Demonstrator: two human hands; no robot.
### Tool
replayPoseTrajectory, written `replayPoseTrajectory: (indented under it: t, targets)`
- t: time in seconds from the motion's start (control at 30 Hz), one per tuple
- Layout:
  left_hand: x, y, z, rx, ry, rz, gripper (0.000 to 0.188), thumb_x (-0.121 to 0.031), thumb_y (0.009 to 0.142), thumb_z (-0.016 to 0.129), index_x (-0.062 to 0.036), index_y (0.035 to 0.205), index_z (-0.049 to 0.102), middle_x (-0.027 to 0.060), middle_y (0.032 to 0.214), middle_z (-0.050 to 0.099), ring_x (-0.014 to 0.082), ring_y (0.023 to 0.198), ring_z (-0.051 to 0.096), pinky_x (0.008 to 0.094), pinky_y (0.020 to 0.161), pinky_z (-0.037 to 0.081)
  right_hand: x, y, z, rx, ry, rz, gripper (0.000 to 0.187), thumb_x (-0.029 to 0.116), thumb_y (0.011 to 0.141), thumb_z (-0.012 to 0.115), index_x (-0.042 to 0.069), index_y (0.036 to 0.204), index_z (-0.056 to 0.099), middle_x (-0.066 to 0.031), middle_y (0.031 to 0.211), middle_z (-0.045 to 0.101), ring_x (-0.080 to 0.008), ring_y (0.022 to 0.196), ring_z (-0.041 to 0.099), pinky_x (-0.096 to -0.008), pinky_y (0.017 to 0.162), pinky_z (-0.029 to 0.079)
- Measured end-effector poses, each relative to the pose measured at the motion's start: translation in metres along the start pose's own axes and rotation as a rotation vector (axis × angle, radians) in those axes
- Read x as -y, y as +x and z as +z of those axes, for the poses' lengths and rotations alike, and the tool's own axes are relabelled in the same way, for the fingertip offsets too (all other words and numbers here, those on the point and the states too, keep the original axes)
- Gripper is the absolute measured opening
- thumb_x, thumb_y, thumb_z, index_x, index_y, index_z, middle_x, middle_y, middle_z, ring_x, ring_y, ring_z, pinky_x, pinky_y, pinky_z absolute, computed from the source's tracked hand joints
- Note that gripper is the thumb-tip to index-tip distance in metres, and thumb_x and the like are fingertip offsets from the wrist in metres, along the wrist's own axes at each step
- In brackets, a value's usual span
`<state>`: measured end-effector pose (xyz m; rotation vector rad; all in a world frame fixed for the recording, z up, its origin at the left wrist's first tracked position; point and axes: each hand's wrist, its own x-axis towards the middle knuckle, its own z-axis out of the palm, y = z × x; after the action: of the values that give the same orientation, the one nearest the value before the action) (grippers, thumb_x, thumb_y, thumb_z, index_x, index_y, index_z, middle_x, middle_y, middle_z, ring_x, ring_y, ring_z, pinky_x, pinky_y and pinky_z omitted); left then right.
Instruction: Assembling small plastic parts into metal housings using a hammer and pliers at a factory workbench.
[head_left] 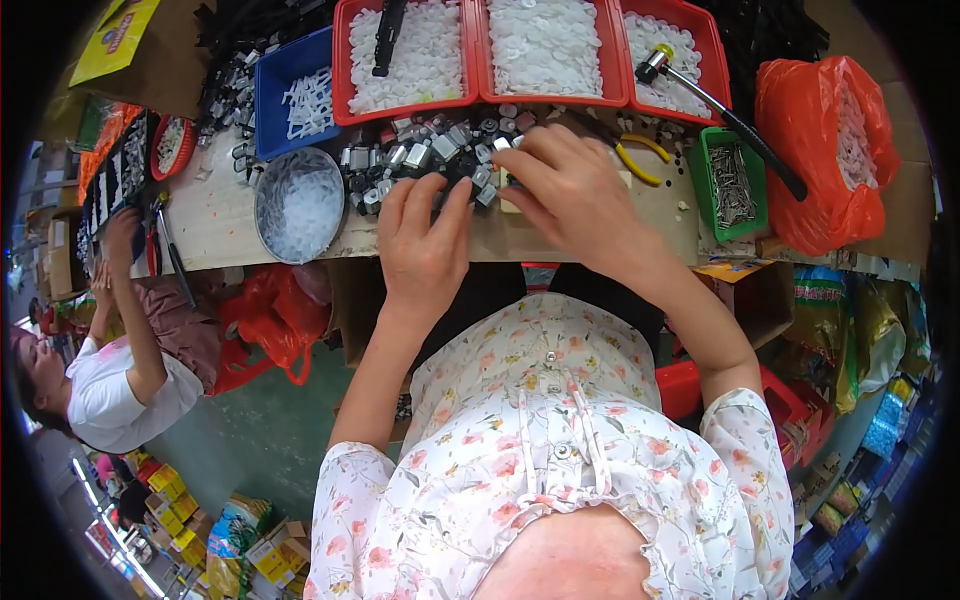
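My left hand (426,245) is at the front of a heap of small silver and black metal parts (432,148). Its fingers curl down around something dark that I cannot make out. Just to the right, my right hand (580,195) is bent over with its fingers drawn together. Whatever they hold is hidden beneath them. A pale flat block (522,203) shows partly under this hand. Behind the heap stand red trays (478,98) of white plastic pieces, and pliers with yellow handles (642,160) lie to the right.
A hammer (735,120) rests across the right tray, near a green bin (742,226) of metal pins and a red plastic bag (780,190). To the left are a metal bowl (262,215) of clear pieces and a blue bin (270,105). A co-worker (130,385) works at far left.
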<state>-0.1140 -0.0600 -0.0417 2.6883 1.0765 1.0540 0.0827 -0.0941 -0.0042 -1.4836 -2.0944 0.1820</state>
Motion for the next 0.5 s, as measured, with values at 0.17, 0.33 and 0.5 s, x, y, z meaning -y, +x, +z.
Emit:
replayPoseTrajectory:
  t: [0.17,0.33,0.5]
  targets:
    - [0.009,-0.002,0.007,0.016,0.014,0.01,0.031,-0.003,0.077,0.073,-0.0005,0.107,0.068,0.0127,0.115,0.061,0.0314,0.104,0.055,0.041,0.086,0.047,0.005,0.04,0.032,-0.091,0.013,0.035,0.035,0.016,0.082,0.071,0.003,0.113,0.061,-0.01,0.095,0.06,-0.0295,0.092,0.06,-0.0414,0.077,0.045]
    - [0.012,-0.007,0.008,0.012,-0.016,0.004,0.031,-0.004,0.077,0.073,0.0012,0.106,0.068,0.0131,0.116,0.061,0.0318,0.105,0.055,0.0415,0.087,0.047,0.002,0.046,0.035,0.036,-0.034,-0.016,0.037,0.013,0.08,0.07,0.002,0.113,0.06,-0.0129,0.097,0.061,-0.0319,0.091,0.06,-0.0435,0.078,0.047]
    - [0.014,-0.006,0.008,0.003,0.004,0.009,0.03,-0.006,0.077,0.074,0.0011,0.106,0.067,0.0122,0.114,0.061,0.0318,0.105,0.055,0.0414,0.086,0.047,-0.003,0.05,0.043,-0.028,0.039,-0.009,0.036,0.011,0.075,0.07,0.001,0.109,0.062,-0.0139,0.09,0.062,-0.0319,0.086,0.062,-0.0401,0.073,0.049]
